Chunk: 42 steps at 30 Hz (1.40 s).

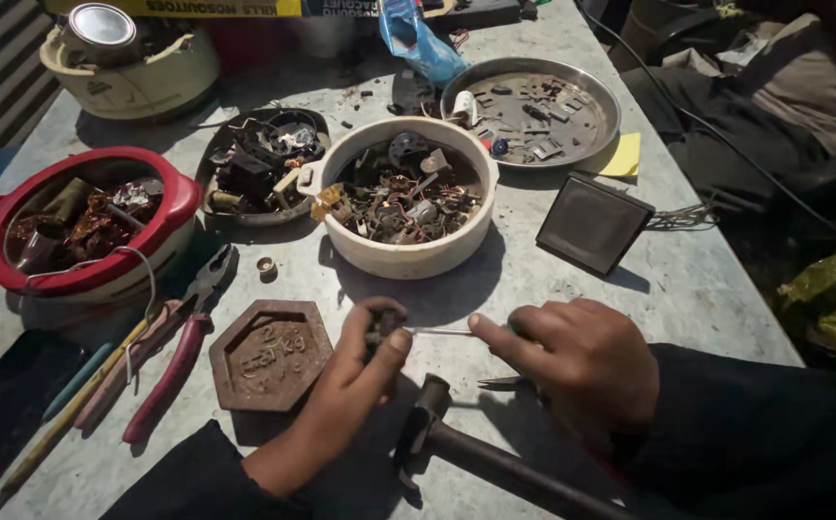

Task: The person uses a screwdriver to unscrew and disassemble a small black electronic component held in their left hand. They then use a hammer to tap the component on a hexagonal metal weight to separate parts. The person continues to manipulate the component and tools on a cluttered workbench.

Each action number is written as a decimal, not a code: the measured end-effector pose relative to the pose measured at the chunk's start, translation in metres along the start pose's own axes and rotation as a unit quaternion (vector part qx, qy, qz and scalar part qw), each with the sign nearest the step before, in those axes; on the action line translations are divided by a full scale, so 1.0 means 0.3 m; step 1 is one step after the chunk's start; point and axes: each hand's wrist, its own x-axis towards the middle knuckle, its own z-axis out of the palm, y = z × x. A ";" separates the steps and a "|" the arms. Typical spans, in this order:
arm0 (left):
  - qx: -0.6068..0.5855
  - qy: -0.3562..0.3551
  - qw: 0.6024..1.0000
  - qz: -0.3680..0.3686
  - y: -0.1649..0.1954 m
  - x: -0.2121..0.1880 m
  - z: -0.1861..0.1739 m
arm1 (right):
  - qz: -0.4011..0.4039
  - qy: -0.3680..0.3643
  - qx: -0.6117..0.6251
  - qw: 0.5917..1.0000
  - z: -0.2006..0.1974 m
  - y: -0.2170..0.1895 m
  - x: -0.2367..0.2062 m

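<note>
**Now: two hands on a small part and a thin metal rod**

Nearest the camera, a hammer (495, 455) lies on the grey surface (697, 289), its head between the two wrists. Just above it, the left hand (355, 380) has its grip clamped on a small dark part (385, 321), thumb and fingers curled round it. The right hand (577, 361) pinches a thin metal rod (437, 331) whose tip meets that part; a second pointed tool (503, 383) pokes out beneath the palm.

Left of the hands sits a rusty hexagonal weight (271, 354), then red-handled pliers (182, 347). Farther back stands a white bowl (408, 255) heaped with scrap electrical bits, with a red-rimmed pot (81, 279) on the left and a dark square panel (593, 223) on the right. Beyond those lies a round steel tray (538, 111) of small metal pieces.
</note>
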 end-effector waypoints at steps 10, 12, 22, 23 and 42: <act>-0.082 -0.013 0.996 0.030 0.022 -0.015 0.029 | 0.036 -0.135 0.071 0.988 0.043 0.082 0.018; -0.064 -0.012 0.997 0.028 0.045 -0.024 0.029 | 0.034 -0.194 0.078 0.977 0.064 0.096 0.028; 0.267 -0.092 0.925 0.253 0.045 -0.013 0.110 | 0.009 -0.140 0.388 0.911 0.088 0.065 -0.096; 0.308 -0.088 0.895 0.311 0.034 0.002 0.102 | 0.013 -0.152 0.414 0.897 0.086 0.067 -0.100; 0.358 -0.064 0.861 0.354 -0.003 0.061 0.103 | -0.037 0.022 0.229 0.972 0.138 0.107 -0.152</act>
